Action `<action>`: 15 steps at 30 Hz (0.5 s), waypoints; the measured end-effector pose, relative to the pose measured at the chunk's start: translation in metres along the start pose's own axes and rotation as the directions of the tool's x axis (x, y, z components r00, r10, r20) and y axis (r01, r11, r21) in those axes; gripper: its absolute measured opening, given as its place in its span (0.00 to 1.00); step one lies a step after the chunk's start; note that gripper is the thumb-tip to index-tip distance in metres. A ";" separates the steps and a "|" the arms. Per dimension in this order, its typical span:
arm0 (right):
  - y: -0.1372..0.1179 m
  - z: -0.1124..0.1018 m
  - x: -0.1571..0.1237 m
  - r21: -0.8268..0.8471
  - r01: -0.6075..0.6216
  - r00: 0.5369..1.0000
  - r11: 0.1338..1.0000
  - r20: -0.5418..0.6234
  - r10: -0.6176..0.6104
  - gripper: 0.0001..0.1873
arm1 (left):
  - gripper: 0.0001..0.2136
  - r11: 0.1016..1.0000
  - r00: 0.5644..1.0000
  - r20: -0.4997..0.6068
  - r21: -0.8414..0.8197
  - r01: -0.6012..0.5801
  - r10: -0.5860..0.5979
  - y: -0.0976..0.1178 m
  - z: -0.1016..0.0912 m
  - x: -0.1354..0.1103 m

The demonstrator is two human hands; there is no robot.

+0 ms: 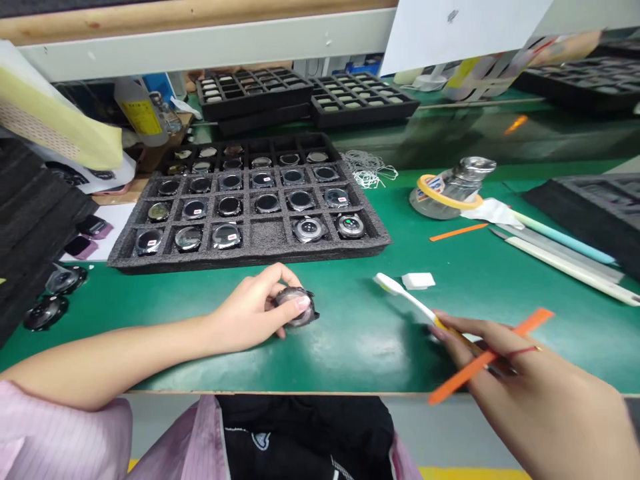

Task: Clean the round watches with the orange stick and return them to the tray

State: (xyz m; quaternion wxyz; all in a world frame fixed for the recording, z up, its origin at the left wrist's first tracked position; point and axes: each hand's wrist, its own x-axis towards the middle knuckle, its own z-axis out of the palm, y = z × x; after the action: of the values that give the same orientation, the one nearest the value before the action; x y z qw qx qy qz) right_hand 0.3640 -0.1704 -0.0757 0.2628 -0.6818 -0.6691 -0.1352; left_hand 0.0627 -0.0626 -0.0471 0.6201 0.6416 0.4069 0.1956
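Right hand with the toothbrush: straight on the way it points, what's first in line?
Likely the front wall of the black foam tray, near its right corner; the toothbrush in the right hand would touch first. Its height is unclear, so it might pass over.

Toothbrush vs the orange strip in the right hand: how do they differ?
Colour: the toothbrush is white with a yellow handle part; the orange strip shows only orange.
Shape: the toothbrush widens into a head at its far end; the strip is flat and plain.
Pose: the toothbrush's head points away from the wearer; the strip slants crosswise, left end nearer the wearer.
Shared: both are long, thin and held in the right hand.
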 end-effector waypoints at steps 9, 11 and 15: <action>-0.071 0.023 0.030 0.560 0.018 1.000 0.828 -0.028 -0.002 0.05 | 0.22 0.941 0.996 0.057 -0.328 0.084 -0.069 -0.001 0.012 -0.005; -0.087 0.026 0.029 0.673 -0.036 0.997 0.739 0.075 -0.020 0.07 | 0.27 0.936 0.995 0.079 -0.341 0.087 -0.064 -0.002 0.014 -0.006; -0.102 0.034 0.033 0.711 -0.204 0.976 0.673 0.202 0.083 0.08 | 0.32 0.962 0.993 0.110 -0.274 0.001 0.030 -0.006 0.016 -0.006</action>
State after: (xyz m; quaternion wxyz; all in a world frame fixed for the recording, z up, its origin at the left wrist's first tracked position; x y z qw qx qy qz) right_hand 0.2604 -0.1273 -0.0680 0.4695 -0.5801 -0.6300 0.2148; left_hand 0.0695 -0.0778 -0.0541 0.7235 0.5628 0.3352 0.2178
